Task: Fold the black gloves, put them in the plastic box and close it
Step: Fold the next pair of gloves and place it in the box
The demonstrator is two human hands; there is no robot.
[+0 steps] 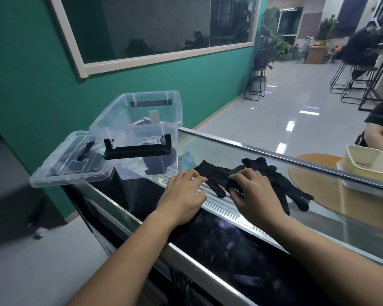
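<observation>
Two black gloves lie flat on the glass counter top, one (215, 176) nearer the middle, the other (281, 184) to its right with fingers pointing toward me. My left hand (184, 193) rests palm down at the left glove's edge, fingertips touching it. On the glove between the two sits my right hand (252, 193), its fingers curled and pressing the fabric. The clear plastic box (139, 133) with a black handle stands open at the counter's left end. Its clear lid (69, 164) lies beside it, overhanging the corner.
A small water bottle (187, 161) stands just right of the box, behind the gloves. A cream tub (367, 166) sits on a round wooden table beyond the counter at right, where another person stands. The counter's metal front edge (186, 257) runs under my forearms.
</observation>
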